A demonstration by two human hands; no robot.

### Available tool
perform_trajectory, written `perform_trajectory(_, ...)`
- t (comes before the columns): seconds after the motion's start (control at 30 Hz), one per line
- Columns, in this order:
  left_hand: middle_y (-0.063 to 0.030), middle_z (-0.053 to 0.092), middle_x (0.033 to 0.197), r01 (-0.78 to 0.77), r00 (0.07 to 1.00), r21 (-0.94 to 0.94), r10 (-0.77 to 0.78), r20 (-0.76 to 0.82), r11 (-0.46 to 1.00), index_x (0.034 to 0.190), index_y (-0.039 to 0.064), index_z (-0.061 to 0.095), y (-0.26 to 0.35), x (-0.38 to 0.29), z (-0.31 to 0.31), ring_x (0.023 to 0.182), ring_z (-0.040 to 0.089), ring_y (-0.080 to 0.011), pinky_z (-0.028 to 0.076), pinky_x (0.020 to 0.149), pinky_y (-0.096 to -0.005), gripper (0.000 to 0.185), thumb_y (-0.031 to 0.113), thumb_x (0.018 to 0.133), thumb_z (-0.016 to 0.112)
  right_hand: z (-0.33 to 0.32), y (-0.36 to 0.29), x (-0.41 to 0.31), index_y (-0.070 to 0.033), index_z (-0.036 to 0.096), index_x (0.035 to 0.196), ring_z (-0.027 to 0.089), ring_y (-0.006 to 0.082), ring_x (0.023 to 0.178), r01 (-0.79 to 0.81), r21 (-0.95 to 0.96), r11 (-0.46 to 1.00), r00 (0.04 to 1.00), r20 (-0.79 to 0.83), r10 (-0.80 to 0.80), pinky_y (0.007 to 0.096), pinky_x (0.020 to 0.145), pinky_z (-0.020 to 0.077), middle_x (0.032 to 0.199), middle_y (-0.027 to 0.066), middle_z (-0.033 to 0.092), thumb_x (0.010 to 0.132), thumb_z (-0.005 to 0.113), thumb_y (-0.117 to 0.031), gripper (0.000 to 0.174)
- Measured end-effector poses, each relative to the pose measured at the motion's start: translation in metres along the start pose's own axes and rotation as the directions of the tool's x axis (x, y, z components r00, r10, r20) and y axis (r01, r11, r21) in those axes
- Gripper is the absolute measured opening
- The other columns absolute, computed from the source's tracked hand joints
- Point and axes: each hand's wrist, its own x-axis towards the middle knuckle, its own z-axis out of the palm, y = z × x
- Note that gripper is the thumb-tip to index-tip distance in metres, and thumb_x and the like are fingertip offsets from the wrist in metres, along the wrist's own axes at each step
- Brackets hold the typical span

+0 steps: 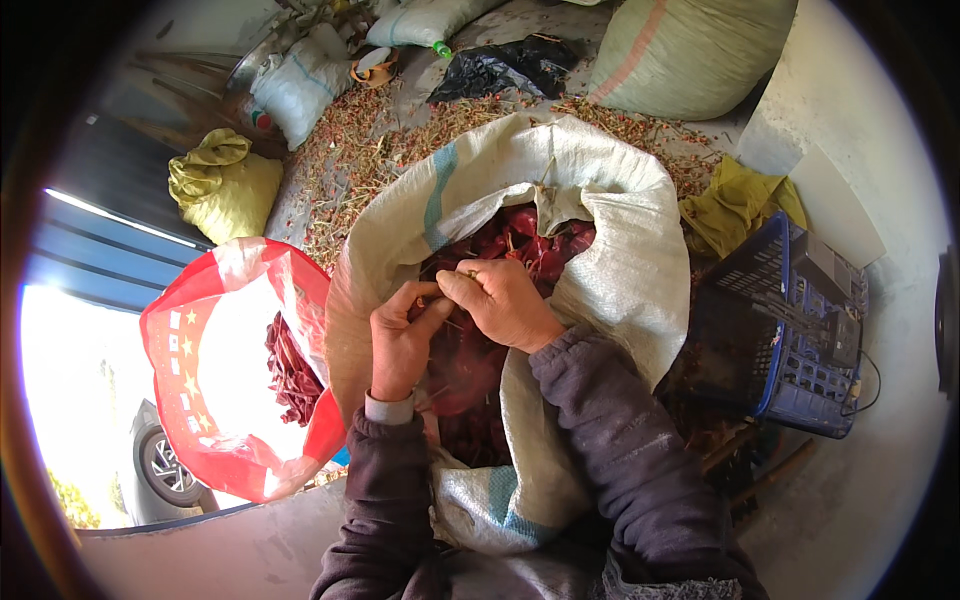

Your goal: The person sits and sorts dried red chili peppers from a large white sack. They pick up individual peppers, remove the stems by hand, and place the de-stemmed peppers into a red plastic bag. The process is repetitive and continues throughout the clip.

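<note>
A white woven sack [630, 262] with blue stripes stands before me, its rim rolled outward. Dried red chilli peppers [469, 371] fill it. Above them my left hand [409, 330] and my right hand [499, 300] meet, thumbs and forefingers pinched together. A small stem [472, 274] shows at the right fingertips; the rest of what the fingers pinch is mostly hidden, and part of a pepper may be between them. To the left, a red and white plastic bag [169, 322] stands open with a bunch of darker dried chillies [291, 375] inside.
Stems and red scraps [360, 172] litter the floor behind the sack. A yellow sack [232, 184] stands back left, a large full sack [690, 60] back right, with a black plastic bag [510, 67] between. At right, a blue plastic basket [802, 375] holds dark devices near the wall.
</note>
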Motion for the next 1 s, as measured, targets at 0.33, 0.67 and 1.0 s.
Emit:
perform_trajectory(0.33, -0.0059, 0.065, 0.091, 0.128, 0.992, -0.67, -0.09, 0.09, 0.731, 0.105, 0.006, 0.065, -0.014, -0.009, 0.005, 0.073, 0.054, -0.012, 0.042, 0.062, -0.026, 0.01, 0.01, 0.096, 0.067, -0.008, -0.01, -0.005, -0.012, 0.049, 0.068, 0.036, 0.0049, 0.048, -0.271, 0.712, 0.647, 0.952, 0.102, 0.287, 0.0255, 0.045, 0.0301, 0.057, -0.0044, 0.044, 0.104, 0.055, -0.032, 0.042)
perform_trajectory(0.67, -0.0017, 0.06, 0.077, 0.128, 0.972, 0.121, -0.1, -0.211, 0.984, 0.096, 0.003, 0.067, -0.028, 0.013, -0.013, 0.076, 0.053, -0.0087, 0.044, 0.065, -0.0269, 0.021, 0.02, 0.088, 0.078, -0.041, 0.002, 0.011, -0.011, 0.055, 0.08, 0.056, 0.0135, 0.057, 0.023, 0.883, 0.469, 0.895, -0.228, 0.385, 0.0271, 0.048, 0.0458, 0.071, 0.004, 0.059, 0.096, 0.065, -0.024, 0.023)
perform_trajectory(1.0, -0.0245, 0.065, 0.096, -0.256, 0.966, 0.866, 0.156, 0.208, 0.429, 0.097, 0.003, 0.071, -0.093, 0.075, 0.015, 0.085, 0.067, -0.0437, 0.055, 0.075, -0.0505, 0.017, 0.006, 0.081, 0.07, -0.047, 0.015, 0.016, -0.007, 0.061, 0.102, 0.061, 0.0116, 0.068, -0.066, 0.883, 0.465, 0.929, -0.116, 0.353, 0.0231, 0.054, 0.0483, 0.088, 0.0068, 0.065, 0.1, 0.06, -0.016, 0.009)
